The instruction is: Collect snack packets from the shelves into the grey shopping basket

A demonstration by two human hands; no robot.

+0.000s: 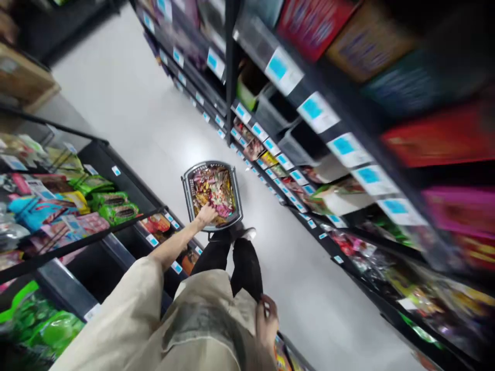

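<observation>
A grey plastic shopping basket (186, 198) stands on the floor in front of my feet, filled with many small wrapped snacks. Into its near left part reaches my left hand (207, 212), its fingertips among the packets and partly hidden. Beside those fingers lies a pink packet (223, 209), but I cannot tell whether they grip it. Down by my right thigh is my right hand (267, 320), with curled fingers against the dark trousers and the hem of my beige clothing. What lies inside those fingers, if anything, does not show.
Shelves with blue-and-white price labels (284, 70) run along the right side. To the left, a rack holds bagged snacks, among them green packets (116, 206). Pale floor (154, 129) runs between the shelves, and a wooden crate (27, 77) stands at the upper left.
</observation>
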